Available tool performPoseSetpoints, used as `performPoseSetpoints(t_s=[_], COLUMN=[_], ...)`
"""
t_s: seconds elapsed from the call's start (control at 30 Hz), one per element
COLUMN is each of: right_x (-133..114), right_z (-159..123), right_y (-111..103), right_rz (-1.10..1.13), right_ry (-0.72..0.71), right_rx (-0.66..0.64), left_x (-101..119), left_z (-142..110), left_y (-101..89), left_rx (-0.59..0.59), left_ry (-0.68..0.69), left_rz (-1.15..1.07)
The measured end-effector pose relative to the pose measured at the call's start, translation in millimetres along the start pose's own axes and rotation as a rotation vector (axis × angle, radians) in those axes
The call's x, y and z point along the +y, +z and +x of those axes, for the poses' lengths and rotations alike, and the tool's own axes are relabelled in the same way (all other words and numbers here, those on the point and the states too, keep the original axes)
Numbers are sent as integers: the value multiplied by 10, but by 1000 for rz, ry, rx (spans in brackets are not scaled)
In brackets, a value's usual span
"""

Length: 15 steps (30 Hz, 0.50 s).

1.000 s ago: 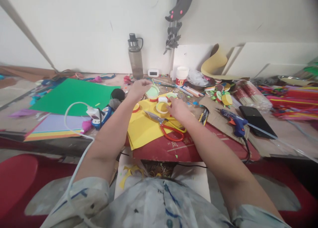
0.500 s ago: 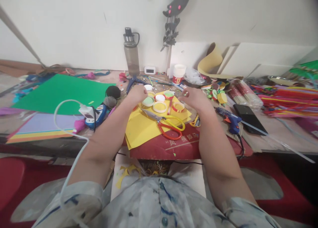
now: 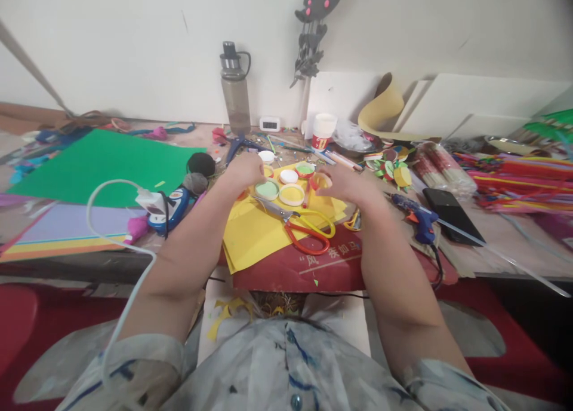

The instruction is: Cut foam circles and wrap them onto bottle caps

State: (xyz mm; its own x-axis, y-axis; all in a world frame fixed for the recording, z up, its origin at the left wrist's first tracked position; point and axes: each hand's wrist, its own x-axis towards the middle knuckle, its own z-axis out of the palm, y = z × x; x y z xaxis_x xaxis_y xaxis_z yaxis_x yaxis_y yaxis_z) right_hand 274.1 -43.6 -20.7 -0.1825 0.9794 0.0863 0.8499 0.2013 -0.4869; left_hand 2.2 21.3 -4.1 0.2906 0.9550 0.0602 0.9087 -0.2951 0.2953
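Note:
My left hand (image 3: 245, 169) is curled at the left edge of a group of shallow round paper pieces. Its fingertips are mostly hidden, beside a small yellow-centred piece (image 3: 268, 171). My right hand (image 3: 344, 183) has thumb and fingers closed around the rim of a red-edged yellow round piece (image 3: 319, 182). Between the hands lie a pale green round piece (image 3: 267, 189), a yellow one with a white rim (image 3: 292, 194), a white one (image 3: 289, 176) and a red-rimmed green one (image 3: 305, 169). Scissors (image 3: 298, 220) with red and yellow handles rest in front on yellow paper (image 3: 250, 241).
A glue gun (image 3: 416, 215) and black phone (image 3: 452, 214) lie to the right. Behind stand a bottle (image 3: 236, 97) and paper cup (image 3: 323, 130). Green sheet (image 3: 102, 169) and a power strip (image 3: 172, 211) with a white cable are at left.
My right hand has come down and left onto the red-edged yellow round piece, which has shifted slightly back. My left hand stays nearly in place. The camera view has shifted slightly.

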Motion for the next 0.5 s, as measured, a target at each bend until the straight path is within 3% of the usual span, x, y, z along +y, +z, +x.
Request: performPoseSetpoints(t_s=[0.1,0.23,0.33,0.5], right_x=[-119,-303,-394,-434], right_z=[-30,-108,-149,-96], right_y=[-46,-71,-74,-18], right_rz=[522,1109,1242,1290], right_ry=[-17,-45,-24,80], right_rx=[37,-122,-226,-179], left_x=[-2,38,67,46], left_z=[-6,-29,-38,-24], left_y=[-14,-23,-22,-8], left_rx=[10,-22,-43,-27], left_ry=[2,-5,-20,2], left_rz=[6,11,24,-16])
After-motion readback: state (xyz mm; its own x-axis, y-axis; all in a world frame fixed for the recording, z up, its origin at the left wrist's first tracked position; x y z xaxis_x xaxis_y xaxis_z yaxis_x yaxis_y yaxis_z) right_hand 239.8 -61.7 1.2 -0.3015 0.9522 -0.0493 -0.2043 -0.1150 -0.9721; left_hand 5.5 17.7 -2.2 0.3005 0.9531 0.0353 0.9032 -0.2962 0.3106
